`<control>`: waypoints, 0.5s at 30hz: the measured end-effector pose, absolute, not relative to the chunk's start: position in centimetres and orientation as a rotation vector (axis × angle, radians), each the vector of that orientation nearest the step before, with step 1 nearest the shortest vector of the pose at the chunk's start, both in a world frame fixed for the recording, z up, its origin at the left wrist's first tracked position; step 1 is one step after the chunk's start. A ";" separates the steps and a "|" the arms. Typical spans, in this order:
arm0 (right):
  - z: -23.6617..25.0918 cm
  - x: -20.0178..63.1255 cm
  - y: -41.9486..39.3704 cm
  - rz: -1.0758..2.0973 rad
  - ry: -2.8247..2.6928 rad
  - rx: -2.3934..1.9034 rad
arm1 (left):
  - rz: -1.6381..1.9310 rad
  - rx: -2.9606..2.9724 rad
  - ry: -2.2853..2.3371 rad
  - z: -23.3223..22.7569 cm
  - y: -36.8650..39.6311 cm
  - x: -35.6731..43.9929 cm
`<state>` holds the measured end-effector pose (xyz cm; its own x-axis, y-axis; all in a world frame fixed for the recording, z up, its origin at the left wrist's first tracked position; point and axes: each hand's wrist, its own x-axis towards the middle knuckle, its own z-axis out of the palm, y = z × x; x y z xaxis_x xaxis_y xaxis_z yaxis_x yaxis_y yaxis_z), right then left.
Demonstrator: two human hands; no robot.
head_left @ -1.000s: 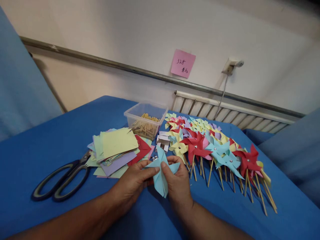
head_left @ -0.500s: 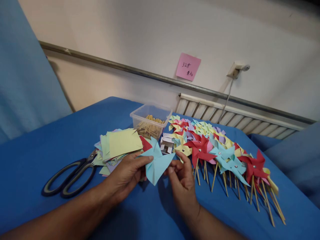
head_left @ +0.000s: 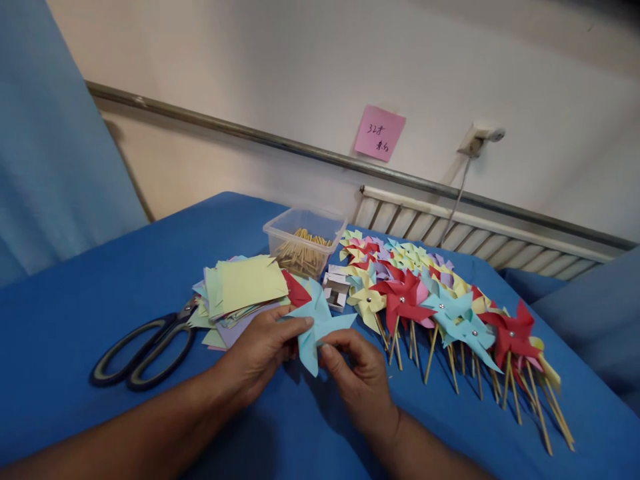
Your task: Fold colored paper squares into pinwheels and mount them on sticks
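Note:
A light blue paper pinwheel [head_left: 323, 321] is held up in front of me, with no stick showing on it. Its left side is pinched in my left hand [head_left: 263, 350], the thumb lying on the front near the centre. My right hand [head_left: 363, 377] is closed at the lower right of the pinwheel, thumb and forefinger pressed on the edge of a blade. Whether anything small sits between those fingertips is hidden. Just behind the pinwheel, a red paper piece [head_left: 296, 288] shows beside a stack of coloured paper squares [head_left: 253, 283] with slits at their corners.
Large scissors [head_left: 143, 347] lie left of the stack on the blue cloth [head_left: 165, 267]. Behind stand a clear plastic box [head_left: 280, 237] of short wooden sticks and a small white open box [head_left: 336, 291]. Many finished pinwheels on sticks [head_left: 403, 300] spread across the right.
My right hand has moved left and closed on the pinwheel's lower right blade. The pinwheel has turned slightly. The whole view has shifted a little.

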<state>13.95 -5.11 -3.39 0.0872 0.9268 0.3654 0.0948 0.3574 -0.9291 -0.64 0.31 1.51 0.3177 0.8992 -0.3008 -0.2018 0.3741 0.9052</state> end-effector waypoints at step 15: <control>-4.1 13.6 -3.8 0.981 -1.008 -1.181 | 0.794 1.061 1.131 0.2 0.2 -0.3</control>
